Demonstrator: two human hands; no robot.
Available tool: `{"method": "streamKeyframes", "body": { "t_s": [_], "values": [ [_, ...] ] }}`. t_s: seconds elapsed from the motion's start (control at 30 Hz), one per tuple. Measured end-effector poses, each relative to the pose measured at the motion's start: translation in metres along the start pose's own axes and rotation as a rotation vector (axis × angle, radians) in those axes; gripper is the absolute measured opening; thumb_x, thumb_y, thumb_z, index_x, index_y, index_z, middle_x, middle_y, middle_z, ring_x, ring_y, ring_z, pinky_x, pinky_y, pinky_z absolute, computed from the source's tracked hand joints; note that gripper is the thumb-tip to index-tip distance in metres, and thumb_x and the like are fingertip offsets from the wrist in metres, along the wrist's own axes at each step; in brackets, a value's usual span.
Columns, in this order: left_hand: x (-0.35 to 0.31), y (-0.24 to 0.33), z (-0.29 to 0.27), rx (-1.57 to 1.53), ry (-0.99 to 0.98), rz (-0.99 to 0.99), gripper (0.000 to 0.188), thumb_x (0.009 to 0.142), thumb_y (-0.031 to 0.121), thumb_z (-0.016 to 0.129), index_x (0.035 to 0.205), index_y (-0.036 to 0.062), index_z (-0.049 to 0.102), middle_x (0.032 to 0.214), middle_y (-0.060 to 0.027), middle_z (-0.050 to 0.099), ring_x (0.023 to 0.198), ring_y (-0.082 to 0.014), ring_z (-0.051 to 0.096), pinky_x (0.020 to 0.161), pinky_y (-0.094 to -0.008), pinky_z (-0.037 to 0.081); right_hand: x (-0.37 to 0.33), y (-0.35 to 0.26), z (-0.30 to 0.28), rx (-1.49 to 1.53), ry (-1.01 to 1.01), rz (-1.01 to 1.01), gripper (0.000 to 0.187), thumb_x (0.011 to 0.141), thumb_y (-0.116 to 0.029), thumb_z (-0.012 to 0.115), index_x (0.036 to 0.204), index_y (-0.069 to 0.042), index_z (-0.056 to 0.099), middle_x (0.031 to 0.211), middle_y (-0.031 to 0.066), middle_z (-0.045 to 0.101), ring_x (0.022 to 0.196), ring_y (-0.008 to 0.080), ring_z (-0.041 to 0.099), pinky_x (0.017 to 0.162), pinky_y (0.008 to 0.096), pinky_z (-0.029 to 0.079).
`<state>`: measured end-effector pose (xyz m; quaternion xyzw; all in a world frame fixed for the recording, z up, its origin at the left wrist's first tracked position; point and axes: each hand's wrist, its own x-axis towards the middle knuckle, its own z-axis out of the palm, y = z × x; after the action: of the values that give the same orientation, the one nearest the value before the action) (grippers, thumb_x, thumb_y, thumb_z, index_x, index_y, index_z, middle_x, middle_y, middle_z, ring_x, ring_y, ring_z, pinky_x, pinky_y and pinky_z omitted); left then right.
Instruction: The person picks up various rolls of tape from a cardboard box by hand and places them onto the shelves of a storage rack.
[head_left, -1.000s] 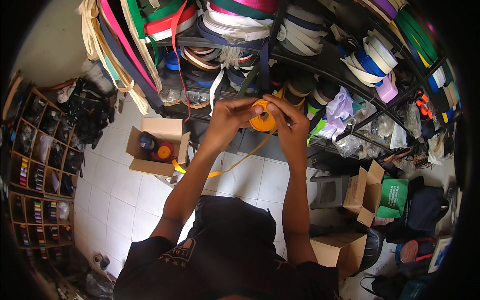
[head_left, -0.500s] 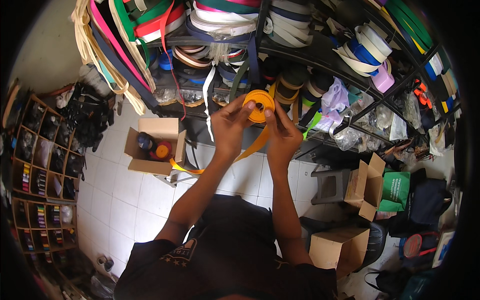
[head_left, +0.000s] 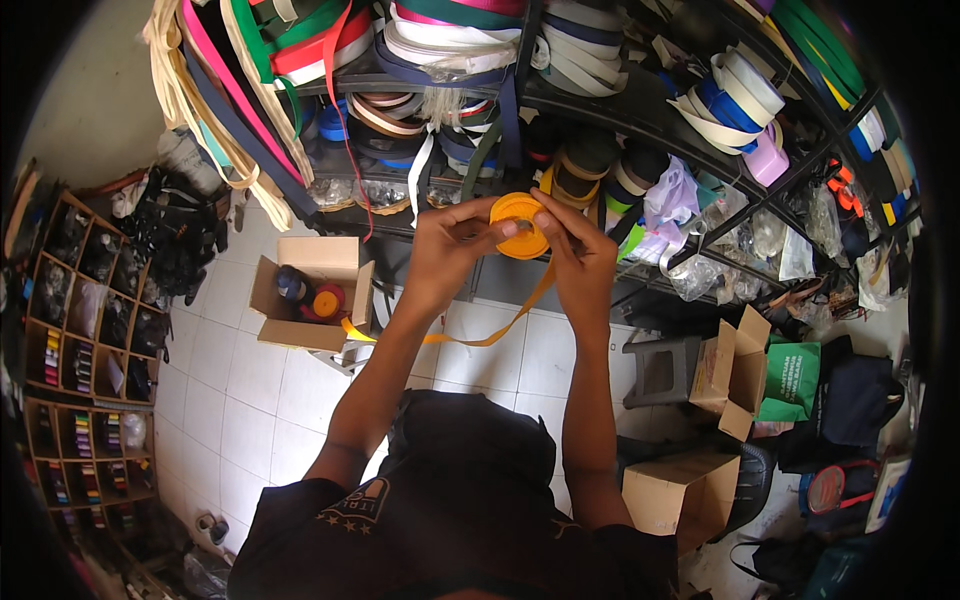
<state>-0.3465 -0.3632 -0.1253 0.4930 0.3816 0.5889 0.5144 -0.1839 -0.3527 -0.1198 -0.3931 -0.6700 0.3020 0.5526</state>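
Left hand (head_left: pixel 447 243) and right hand (head_left: pixel 583 252) both clamped on orange webbing roll (head_left: pixel 520 224); loose tail (head_left: pixel 480 338) hanging below roll toward cardboard box (head_left: pixel 307 287).

Roll (head_left: pixel 520 224) between both hands — open box (head_left: pixel 310 290) lower left.

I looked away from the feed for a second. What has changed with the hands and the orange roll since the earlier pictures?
Both hands, left hand and right hand, have kept hold of the orange roll of tape throughout; it now sits a little higher in the picture, closer to the shelves. The loose orange strip still trails down to the left. The open cardboard box on the floor seems unmoved.
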Motion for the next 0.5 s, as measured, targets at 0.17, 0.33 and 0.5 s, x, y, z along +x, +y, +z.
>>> {"method": "streamKeyframes", "body": {
  "t_s": [0.17, 0.33, 0.5],
  "values": [
    [0.002, -0.004, 0.005, -0.146, 0.179, -0.044, 0.037, 0.084, 0.013, 0.075, 0.116, -0.0036, 0.066, 0.096, -0.0093, 0.071, 0.082, -0.0121, 0.067, 0.073, -0.0251, 0.054, -0.005, -0.001, 0.035, 0.200, 0.335, 0.073, 0.028, 0.090, -0.011, 0.069, 0.116, 0.001, 0.067, 0.106, 0.0130, 0.070, 0.094, 0.0128, 0.063, 0.084, 0.0239, 0.049],
    [0.004, -0.005, 0.003, -0.328, 0.266, -0.071, 0.039, 0.085, 0.015, 0.075, 0.117, -0.0053, 0.065, 0.098, -0.0098, 0.071, 0.085, -0.0133, 0.067, 0.073, -0.0252, 0.056, -0.010, -0.011, 0.064, 0.257, 0.479, 0.122, 0.029, 0.091, -0.011, 0.067, 0.118, 0.002, 0.066, 0.107, 0.0133, 0.069, 0.095, 0.0134, 0.063, 0.085, 0.0245, 0.049],
    [0.007, 0.001, -0.022, -0.163, 0.093, -0.060, 0.042, 0.085, 0.014, 0.075, 0.117, -0.0085, 0.062, 0.098, -0.0117, 0.070, 0.089, -0.0146, 0.067, 0.079, -0.0249, 0.055, -0.005, -0.009, 0.065, 0.203, 0.502, 0.092, 0.027, 0.092, -0.011, 0.066, 0.117, 0.002, 0.067, 0.108, 0.0133, 0.069, 0.094, 0.0142, 0.064, 0.085, 0.0250, 0.049]
  ]
}}
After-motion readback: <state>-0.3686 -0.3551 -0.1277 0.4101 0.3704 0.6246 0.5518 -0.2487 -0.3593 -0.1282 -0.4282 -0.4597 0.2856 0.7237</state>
